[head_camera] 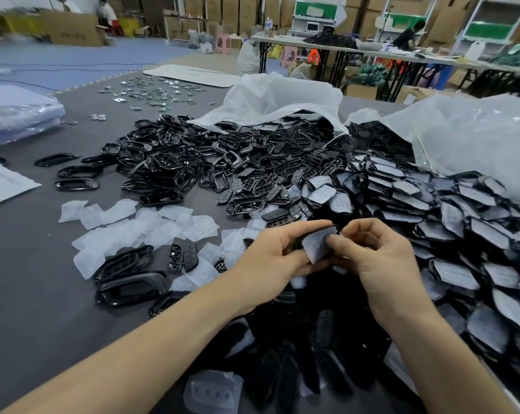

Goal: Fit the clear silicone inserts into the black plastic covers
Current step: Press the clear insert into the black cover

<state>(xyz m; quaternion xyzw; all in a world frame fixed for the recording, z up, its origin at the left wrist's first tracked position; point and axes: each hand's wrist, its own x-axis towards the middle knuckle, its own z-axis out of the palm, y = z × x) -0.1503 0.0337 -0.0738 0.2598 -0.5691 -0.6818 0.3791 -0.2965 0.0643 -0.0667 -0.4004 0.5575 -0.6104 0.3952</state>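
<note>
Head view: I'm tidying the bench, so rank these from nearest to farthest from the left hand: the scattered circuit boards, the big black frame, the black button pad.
1. Black button pad: just left of the left hand.
2. Big black frame: further left and slightly nearer the camera.
3. Scattered circuit boards: far back, on the left.

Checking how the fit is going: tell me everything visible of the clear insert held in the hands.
The clear silicone insert is a thin, frosted, translucent pad with rounded corners, tilted over a black cover of which only slivers show. The left hand holds both from the left; the right hand pinches its right edge. Whether it is seated cannot be told.
</note>
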